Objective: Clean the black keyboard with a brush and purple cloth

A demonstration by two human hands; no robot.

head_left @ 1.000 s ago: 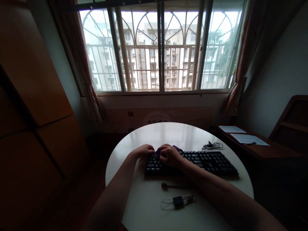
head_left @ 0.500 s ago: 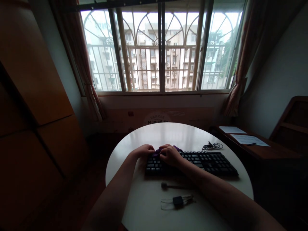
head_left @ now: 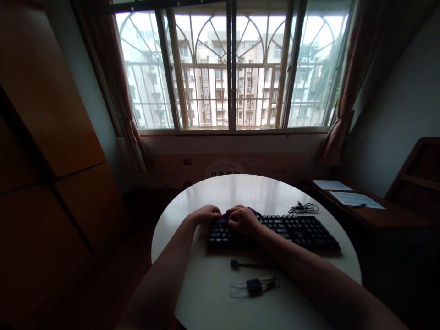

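Observation:
A black keyboard (head_left: 302,231) lies across the middle of the white round table. My right hand (head_left: 244,222) is closed on a purple cloth (head_left: 254,211) and presses it against the keys on the keyboard's left part; some of the cloth is hidden under the hand. At the far left corner of the keyboard, my left hand (head_left: 208,213) has its fingers curled in at the edge, close to the cloth. Nearer to me lie a small dark brush (head_left: 235,264), its handle partly behind my right forearm, and a wire keycap puller (head_left: 254,287) with a dark block.
A coiled black cable (head_left: 304,208) rests behind the keyboard's right end. To the right, a brown wooden table (head_left: 388,215) carries paper sheets (head_left: 357,200) and a pen (head_left: 360,206). Beyond the round table (head_left: 202,293) is a window with curtains; a wooden cabinet (head_left: 79,151) stands at left.
My right hand has shifted very slightly on the keys with the purple cloth. My left hand stays at the keyboard's corner, and the other objects have not moved.

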